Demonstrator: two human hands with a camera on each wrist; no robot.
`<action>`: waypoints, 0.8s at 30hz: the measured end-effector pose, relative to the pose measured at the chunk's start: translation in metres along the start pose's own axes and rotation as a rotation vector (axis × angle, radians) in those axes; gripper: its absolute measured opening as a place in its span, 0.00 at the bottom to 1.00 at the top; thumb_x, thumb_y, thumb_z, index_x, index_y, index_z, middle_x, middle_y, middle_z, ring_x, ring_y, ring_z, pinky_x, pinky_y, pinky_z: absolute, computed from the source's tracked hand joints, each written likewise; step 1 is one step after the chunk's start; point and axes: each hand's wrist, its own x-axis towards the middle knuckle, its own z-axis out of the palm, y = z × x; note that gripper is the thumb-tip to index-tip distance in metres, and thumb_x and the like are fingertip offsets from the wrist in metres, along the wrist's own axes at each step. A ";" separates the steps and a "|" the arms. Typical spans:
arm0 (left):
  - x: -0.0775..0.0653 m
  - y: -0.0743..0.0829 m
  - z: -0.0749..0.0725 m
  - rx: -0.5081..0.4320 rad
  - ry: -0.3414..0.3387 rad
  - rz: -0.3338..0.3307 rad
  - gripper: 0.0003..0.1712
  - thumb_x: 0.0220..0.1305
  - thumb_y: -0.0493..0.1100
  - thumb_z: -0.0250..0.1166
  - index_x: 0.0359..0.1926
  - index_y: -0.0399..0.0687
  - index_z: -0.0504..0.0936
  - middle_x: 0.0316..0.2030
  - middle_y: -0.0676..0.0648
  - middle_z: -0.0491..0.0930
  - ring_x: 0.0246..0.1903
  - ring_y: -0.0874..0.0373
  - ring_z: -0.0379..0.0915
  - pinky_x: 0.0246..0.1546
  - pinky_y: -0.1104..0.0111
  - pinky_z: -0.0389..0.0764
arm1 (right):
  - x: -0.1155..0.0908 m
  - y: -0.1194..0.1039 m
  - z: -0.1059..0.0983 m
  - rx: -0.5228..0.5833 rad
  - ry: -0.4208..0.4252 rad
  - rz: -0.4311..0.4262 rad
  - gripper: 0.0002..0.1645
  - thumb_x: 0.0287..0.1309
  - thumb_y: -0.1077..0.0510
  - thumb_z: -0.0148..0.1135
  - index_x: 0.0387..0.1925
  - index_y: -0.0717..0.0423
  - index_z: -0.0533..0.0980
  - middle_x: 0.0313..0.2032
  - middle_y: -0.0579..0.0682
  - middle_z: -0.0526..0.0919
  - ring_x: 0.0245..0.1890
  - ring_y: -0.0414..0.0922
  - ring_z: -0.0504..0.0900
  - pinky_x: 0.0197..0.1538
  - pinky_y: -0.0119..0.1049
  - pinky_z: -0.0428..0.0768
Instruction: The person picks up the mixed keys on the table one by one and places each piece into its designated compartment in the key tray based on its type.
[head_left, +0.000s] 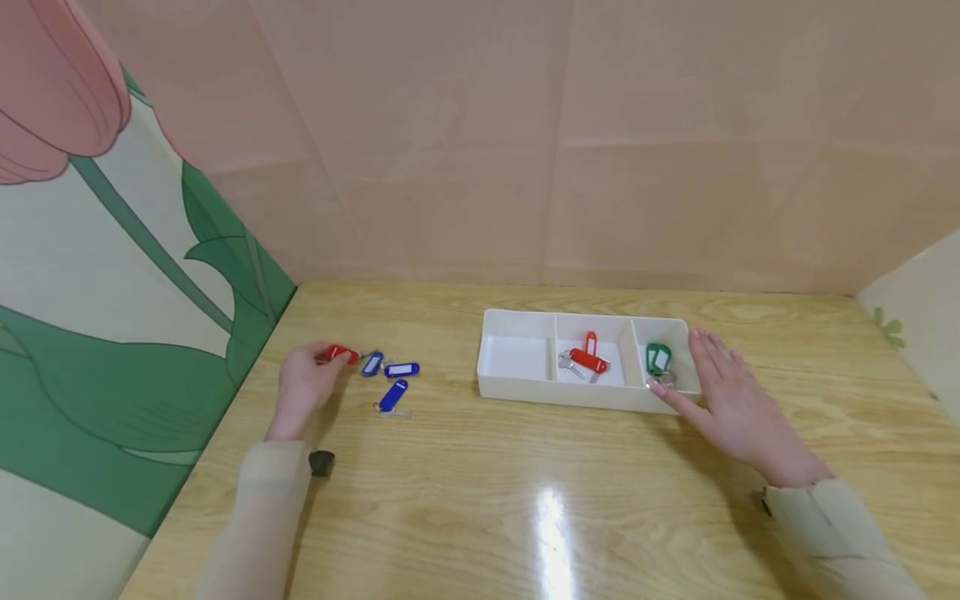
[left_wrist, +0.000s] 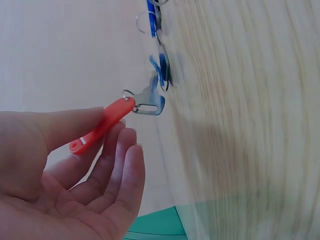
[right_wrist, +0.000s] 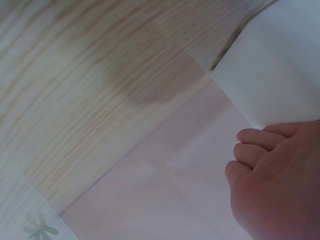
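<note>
My left hand [head_left: 303, 387] pinches a red key tag [left_wrist: 107, 120] between thumb and fingers, with a metal key [left_wrist: 150, 100] hanging off its ring. Just right of it lie three blue key tags with keys: one upright-facing tag [head_left: 372, 363], a level one [head_left: 402, 369] and a slanted one [head_left: 392, 396]. A white three-compartment box [head_left: 517, 387] stands to the right. Its middle compartment holds red key tags [head_left: 588, 361] and keys; the right one holds green key tags [head_left: 658, 358]. My right hand [head_left: 738, 417] rests on the box's right end, fingers along the end wall, thumb at the front rim.
The wooden table [head_left: 450, 500] runs back to a pinkish covered wall [head_left: 450, 167]. A wall with a flower picture [head_left: 150, 367] borders the left side, and a pale wall [head_left: 922, 308] the right.
</note>
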 end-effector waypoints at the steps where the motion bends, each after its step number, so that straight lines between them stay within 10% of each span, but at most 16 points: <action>1: 0.000 0.001 0.000 -0.007 0.007 0.006 0.22 0.75 0.45 0.61 0.62 0.34 0.79 0.49 0.36 0.81 0.41 0.47 0.76 0.35 0.64 0.79 | 0.000 0.000 0.000 0.001 0.001 -0.001 0.61 0.71 0.34 0.56 0.79 0.65 0.34 0.78 0.68 0.39 0.78 0.62 0.35 0.75 0.51 0.30; 24: 0.001 0.016 0.010 -0.193 0.243 0.115 0.17 0.66 0.47 0.73 0.49 0.40 0.84 0.42 0.43 0.86 0.40 0.52 0.82 0.34 0.71 0.79 | 0.001 -0.001 -0.002 0.003 -0.008 0.019 0.62 0.70 0.34 0.57 0.79 0.65 0.34 0.78 0.67 0.39 0.78 0.61 0.35 0.76 0.52 0.32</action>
